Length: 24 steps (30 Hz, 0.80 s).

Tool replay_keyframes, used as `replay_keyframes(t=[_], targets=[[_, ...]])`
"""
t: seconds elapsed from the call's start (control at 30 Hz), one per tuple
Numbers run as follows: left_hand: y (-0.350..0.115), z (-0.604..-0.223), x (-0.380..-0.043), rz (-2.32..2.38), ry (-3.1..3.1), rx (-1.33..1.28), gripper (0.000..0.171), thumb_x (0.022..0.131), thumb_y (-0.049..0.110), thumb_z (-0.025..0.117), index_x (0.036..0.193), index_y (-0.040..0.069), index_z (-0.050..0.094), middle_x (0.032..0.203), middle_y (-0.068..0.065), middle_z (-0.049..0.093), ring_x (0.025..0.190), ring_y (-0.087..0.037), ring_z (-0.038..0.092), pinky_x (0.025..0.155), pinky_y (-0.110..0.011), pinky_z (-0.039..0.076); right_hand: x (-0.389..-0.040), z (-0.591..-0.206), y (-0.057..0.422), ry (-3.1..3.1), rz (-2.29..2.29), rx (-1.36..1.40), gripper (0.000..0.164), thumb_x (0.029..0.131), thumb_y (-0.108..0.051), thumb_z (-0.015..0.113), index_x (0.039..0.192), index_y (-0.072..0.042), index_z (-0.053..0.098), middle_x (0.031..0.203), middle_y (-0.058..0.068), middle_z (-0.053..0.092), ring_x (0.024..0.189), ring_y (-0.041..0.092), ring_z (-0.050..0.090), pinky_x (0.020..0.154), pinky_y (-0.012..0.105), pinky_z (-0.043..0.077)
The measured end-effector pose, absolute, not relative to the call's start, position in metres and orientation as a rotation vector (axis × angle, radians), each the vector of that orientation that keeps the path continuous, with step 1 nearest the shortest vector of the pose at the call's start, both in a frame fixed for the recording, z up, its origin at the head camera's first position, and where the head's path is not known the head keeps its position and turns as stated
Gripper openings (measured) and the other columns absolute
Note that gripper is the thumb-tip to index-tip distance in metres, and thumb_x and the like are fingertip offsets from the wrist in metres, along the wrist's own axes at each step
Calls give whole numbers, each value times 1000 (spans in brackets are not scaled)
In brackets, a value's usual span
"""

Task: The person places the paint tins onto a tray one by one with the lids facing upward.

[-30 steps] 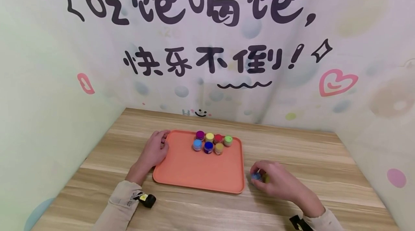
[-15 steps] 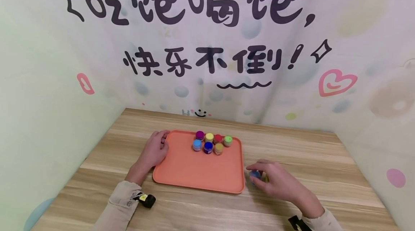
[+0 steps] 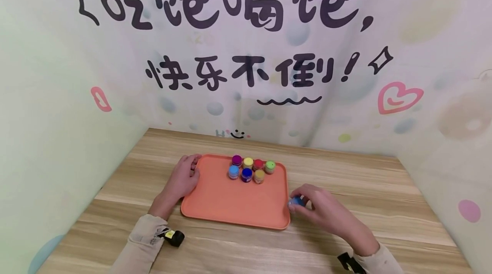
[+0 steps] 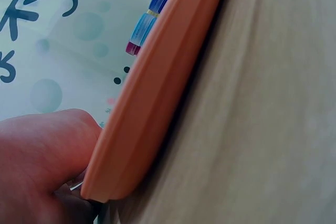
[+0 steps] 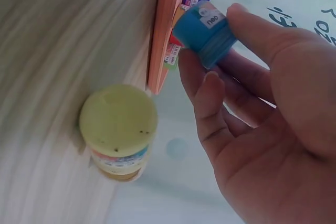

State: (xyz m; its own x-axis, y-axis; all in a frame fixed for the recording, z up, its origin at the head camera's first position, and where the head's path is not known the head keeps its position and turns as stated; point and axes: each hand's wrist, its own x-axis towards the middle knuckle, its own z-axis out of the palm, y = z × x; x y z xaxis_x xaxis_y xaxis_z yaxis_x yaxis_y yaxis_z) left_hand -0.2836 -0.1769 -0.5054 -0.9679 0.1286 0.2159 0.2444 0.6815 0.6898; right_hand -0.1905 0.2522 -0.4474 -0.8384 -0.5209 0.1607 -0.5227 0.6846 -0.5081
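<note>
My left hand [image 3: 185, 179] grips the left edge of an orange tray [image 3: 238, 206], thumb on the rim. In the left wrist view, the tray's side wall [image 4: 149, 108] rises beside that hand. At the tray's right edge my right hand [image 3: 324, 209] pinches a small blue paint jar [image 5: 206, 31] between thumb and fingers. It is tilted, off the table. Near the tray's back stand several little paint jars: purple [image 3: 236, 160], pale yellow [image 3: 248, 162], red [image 3: 259, 164], green [image 3: 270, 167], light blue [image 3: 233, 172], dark blue [image 3: 247, 174] and ochre [image 3: 259, 176].
A pale yellow jar [image 5: 119, 121] stands on the table below my right hand, hidden by it in the head view. The wooden table [image 3: 230, 252] meets a printed cloth backdrop [image 3: 238, 107] behind the tray. A black strap [image 3: 174, 237] sits on my left wrist.
My right hand has lifted the blue paint jar from the table and carried it left and away from me, up to the tray's right rim. My left hand has stayed on the tray.
</note>
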Motion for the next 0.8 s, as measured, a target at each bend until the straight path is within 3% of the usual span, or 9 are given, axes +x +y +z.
replay_keyframes(t=[0.5, 0.8], targets=[[-178, -504, -282, -1172, -2724, -317, 45, 102, -3, 59, 146, -7, 58, 126, -23, 61, 109, -31, 67, 89, -41, 62, -200, -443, 234, -2869, 723, 965, 22, 98, -20, 82, 118, -11, 81, 108, -6, 77, 88, -2, 66, 79, 32, 64], [-178, -505, -282, -1150, -2728, -313, 44, 102, -2, 59, 146, -6, 59, 126, -22, 62, 108, -30, 67, 88, -38, 62, -206, -442, 223, -2870, 714, 966, 27, 99, -19, 81, 122, -7, 80, 115, 4, 80, 97, 8, 74, 83, 38, 66]])
